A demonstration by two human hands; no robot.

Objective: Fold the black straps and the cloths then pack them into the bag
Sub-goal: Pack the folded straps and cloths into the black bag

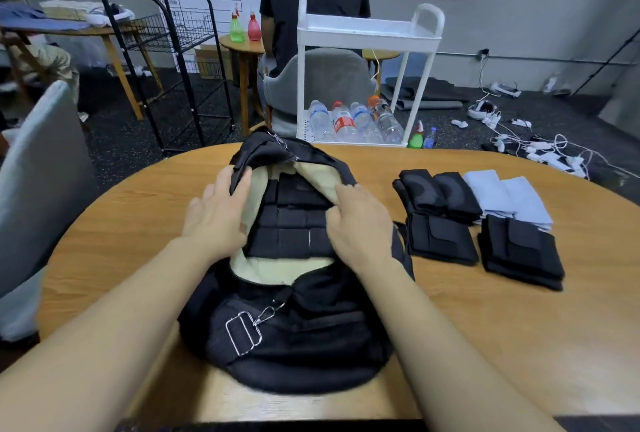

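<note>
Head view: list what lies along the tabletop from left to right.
Left hand → black bag → right hand → folded black straps → folded black straps nearest the right edge, light blue cloths behind them.

Rounded wooden table (467, 345): open black fabric bag w/ cream lining (304, 338) at centre; to its right, folded black straps (446, 241), stacked; two folded pale blue cloths (509, 196) behind.
</note>
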